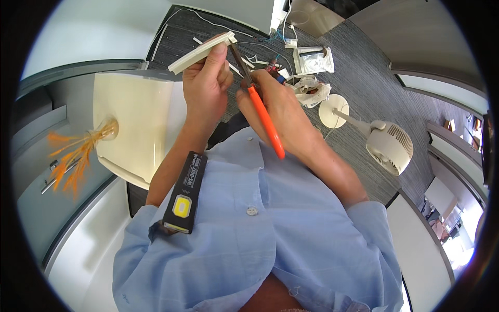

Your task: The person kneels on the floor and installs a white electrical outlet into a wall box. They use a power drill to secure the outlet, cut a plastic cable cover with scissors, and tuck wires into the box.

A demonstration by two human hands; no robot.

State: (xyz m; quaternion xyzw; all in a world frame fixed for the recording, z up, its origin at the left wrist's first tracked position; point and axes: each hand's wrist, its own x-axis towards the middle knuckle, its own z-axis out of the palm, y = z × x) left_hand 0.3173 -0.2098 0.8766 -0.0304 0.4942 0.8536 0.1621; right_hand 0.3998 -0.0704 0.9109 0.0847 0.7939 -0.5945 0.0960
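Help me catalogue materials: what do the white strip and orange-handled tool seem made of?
White strip: probably rigid plastic, satin; even colour, crisp edges. Tool: dull metal front, likely steel by its dark tone; smooth grip, perhaps plastic by its even orange.

Passage, upper right: grey floor (361,67)
Obstacle right of right hand (280,106): white fan (390,148)
Left obstacle: cream panel (135,130)

The left hand (205,88) holds the strip (198,54), left of the right hand (283,106) and its pliers (266,121), whose tip is at the strip's right end. On the floor (364,57) to the right stands the fan (389,147); left of it, the packet (313,61) lies beyond the plastic bag (320,95)
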